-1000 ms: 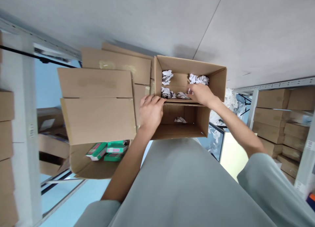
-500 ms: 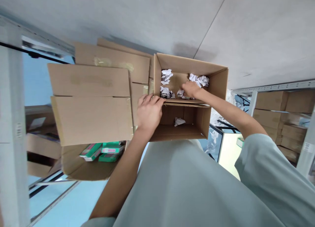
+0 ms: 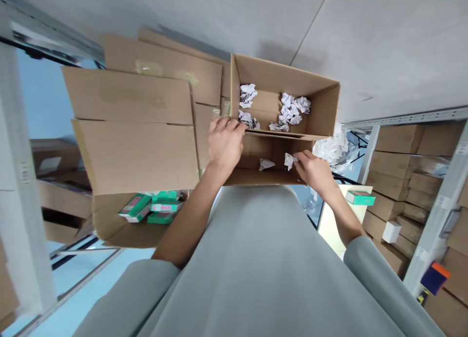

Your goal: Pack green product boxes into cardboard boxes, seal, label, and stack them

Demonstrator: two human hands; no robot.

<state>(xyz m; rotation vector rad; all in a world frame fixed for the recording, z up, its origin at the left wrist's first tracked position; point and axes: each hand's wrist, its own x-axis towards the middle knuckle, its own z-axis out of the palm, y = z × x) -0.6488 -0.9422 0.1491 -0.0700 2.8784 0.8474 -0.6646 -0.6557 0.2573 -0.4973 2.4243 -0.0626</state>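
Note:
In the head view two open cardboard boxes stand one behind the other. My left hand (image 3: 225, 146) grips the corner where they meet, fingers curled over the edge of the far box (image 3: 285, 74). Crumpled white paper balls (image 3: 291, 109) lie in that far box. Pinched in my right hand (image 3: 316, 172) is a small crumpled paper piece (image 3: 289, 161), held over the right part of the near box (image 3: 243, 177). Another crumpled paper (image 3: 265, 164) lies inside the near box. The inner fingertips of my left hand are partly hidden.
Flattened cardboard (image 3: 139, 152) leans left of the boxes. Below it, an open carton (image 3: 120, 234) holds several green-and-white packets (image 3: 163, 206). To the right are a green packet (image 3: 360, 197), clear plastic wrapping (image 3: 331, 147) and shelving with stacked cartons (image 3: 397, 138). A grey wall rises behind.
My right hand has come out of the far box to the near box, now with a crumpled paper in its fingers. My left hand stays on the box edge. The view has shifted slightly.

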